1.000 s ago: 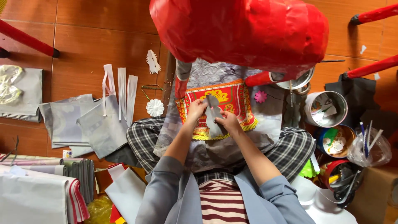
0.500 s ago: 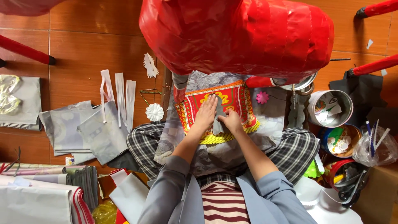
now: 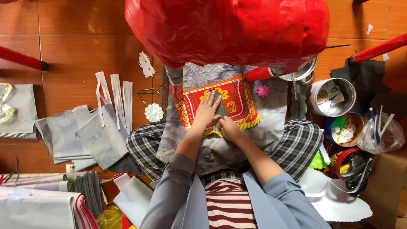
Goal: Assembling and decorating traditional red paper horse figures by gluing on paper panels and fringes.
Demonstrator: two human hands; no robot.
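Note:
A red and yellow patterned paper panel (image 3: 237, 99) with a fringed yellow edge lies on grey paper (image 3: 271, 127) across my lap. A small grey paper strip (image 3: 219, 111) rests on the panel. My left hand (image 3: 206, 111) lies flat with fingers spread, pressing on the panel beside the strip. My right hand (image 3: 230, 128) presses down on the strip's near end, fingers curled. A big red paper-covered figure (image 3: 229, 32) hangs over the far part of the panel and hides it.
Grey paper sheets (image 3: 80, 133) and white cut strips (image 3: 114, 95) lie on the wooden floor at left, with a white paper flower (image 3: 153, 112). Round tins (image 3: 333, 96) with scraps, a bowl (image 3: 344, 129) and scissors (image 3: 356, 178) stand at right. Rolled papers (image 3: 38, 208) lie at lower left.
The grey strip was held up between both hands; now it lies on the red panel with my left hand flat and my right hand pressing it down.

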